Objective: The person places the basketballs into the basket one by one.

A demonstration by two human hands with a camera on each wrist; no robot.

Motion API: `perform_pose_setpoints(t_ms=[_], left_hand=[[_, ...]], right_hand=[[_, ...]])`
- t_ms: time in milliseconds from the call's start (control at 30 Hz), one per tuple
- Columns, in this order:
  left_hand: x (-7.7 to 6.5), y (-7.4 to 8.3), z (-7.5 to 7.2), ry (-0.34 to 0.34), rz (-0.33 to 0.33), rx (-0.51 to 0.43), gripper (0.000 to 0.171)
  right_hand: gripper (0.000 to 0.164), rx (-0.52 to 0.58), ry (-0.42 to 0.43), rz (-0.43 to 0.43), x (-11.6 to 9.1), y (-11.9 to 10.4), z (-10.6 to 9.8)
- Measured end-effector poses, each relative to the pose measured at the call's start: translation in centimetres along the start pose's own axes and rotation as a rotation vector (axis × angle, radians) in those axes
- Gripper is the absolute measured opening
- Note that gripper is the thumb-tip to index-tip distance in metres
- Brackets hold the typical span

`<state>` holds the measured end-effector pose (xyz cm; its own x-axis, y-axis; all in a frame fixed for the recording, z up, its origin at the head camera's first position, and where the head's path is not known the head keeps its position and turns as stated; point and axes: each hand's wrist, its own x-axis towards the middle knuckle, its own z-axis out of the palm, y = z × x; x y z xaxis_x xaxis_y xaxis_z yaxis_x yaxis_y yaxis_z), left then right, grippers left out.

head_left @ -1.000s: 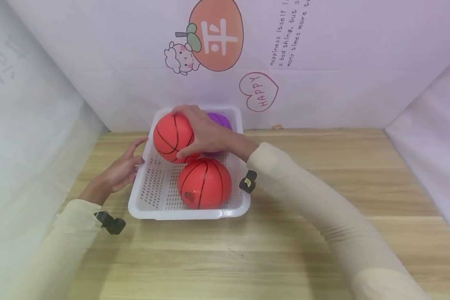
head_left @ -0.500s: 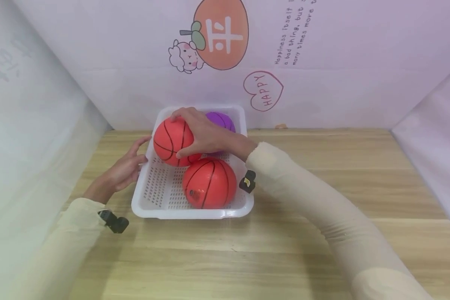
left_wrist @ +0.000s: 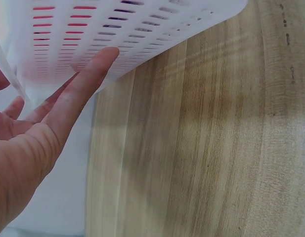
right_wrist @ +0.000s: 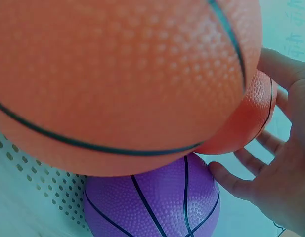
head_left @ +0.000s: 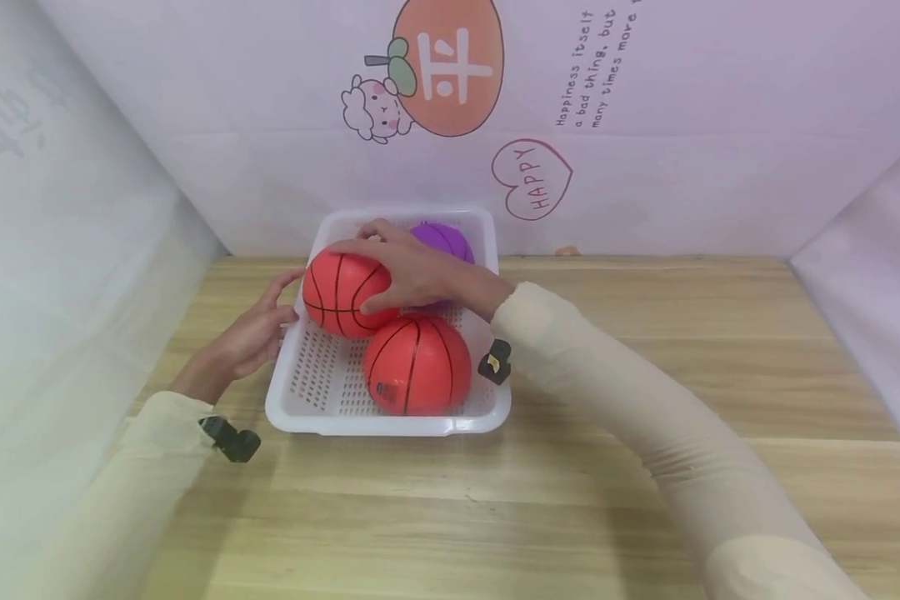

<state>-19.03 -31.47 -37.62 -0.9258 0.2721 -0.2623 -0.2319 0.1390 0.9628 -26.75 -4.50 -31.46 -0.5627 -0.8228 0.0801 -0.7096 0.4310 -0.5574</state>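
A red toy basketball (head_left: 337, 292) lies at the far left of a white plastic basket (head_left: 388, 427). My right hand (head_left: 412, 271) spans this ball, with thumb at its front and index finger over its top; the other fingers stand off it in the right wrist view. A second red basketball (head_left: 417, 367) sits in the near right of the basket. Partly behind my right hand is a purple ball (head_left: 441, 240), also clear in the right wrist view. My left hand (head_left: 251, 337) touches the basket's left side with fairly straight fingers, one along the slotted wall.
The basket stands on a wooden table (head_left: 645, 367) near the back wall. White printed cloth (head_left: 270, 167) encloses the back and both sides. Small black devices (head_left: 237, 442) sit at the wrists.
The far-left red ball has turned and shifted slightly toward the near side under my right hand, whose fingers have spread from it. My left hand stays at the basket's side.
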Motion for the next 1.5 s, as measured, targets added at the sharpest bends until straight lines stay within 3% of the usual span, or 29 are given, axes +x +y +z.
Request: perform_pose_setpoints(t_ms=[667,1167,1500], left_hand=[[-0.1,0.1,0.3,-0.003,0.008,-0.009,0.065],[-0.7,1.3,0.3,0.037,-0.012,0.067,0.070],[-1.0,2.6,0.4,0.043,0.021,0.216,0.068]], right_hand=[[0.078,-0.034,0.014,-0.028,-0.9,0.2,-0.6],[0.071,-0.013,0.113,0.012,-4.0,1.3,-2.0],[0.065,-0.003,0.156,0.055,-6.5,1.7,-2.9]])
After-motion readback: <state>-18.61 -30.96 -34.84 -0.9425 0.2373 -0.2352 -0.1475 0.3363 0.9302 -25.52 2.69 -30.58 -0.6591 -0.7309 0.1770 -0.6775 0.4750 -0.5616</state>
